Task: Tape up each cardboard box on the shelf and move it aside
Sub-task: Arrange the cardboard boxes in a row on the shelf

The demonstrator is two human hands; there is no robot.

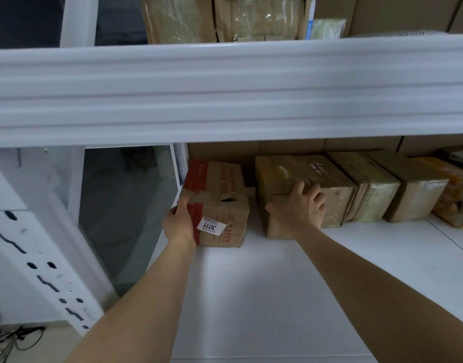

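Reaching into the shelf [251, 284], my left hand [179, 221] grips the red-printed box [220, 205] by its corner; my right hand [301, 208] lies spread on the next box [303, 176]. No tape in sight, so I judge I'm shifting boxes; next needs a firm hold.

The white beam [225, 90] across the middle hides the back of the lower shelf and the tops of the cartons [290, 146] stacked behind the front row; the left hand [179, 221] covers the near left corner of the red-printed box [220, 205], its fingertips out of sight round the side; the red lettering there is too blurred to read; the right hand [299, 208] masks part of the taped box [303, 184]; at three o'clock the orange parcel [455, 189] runs off the edge; at twelve o'clock the upper boxes [225, 19] are cut off, perhaps plastic-wrapped.
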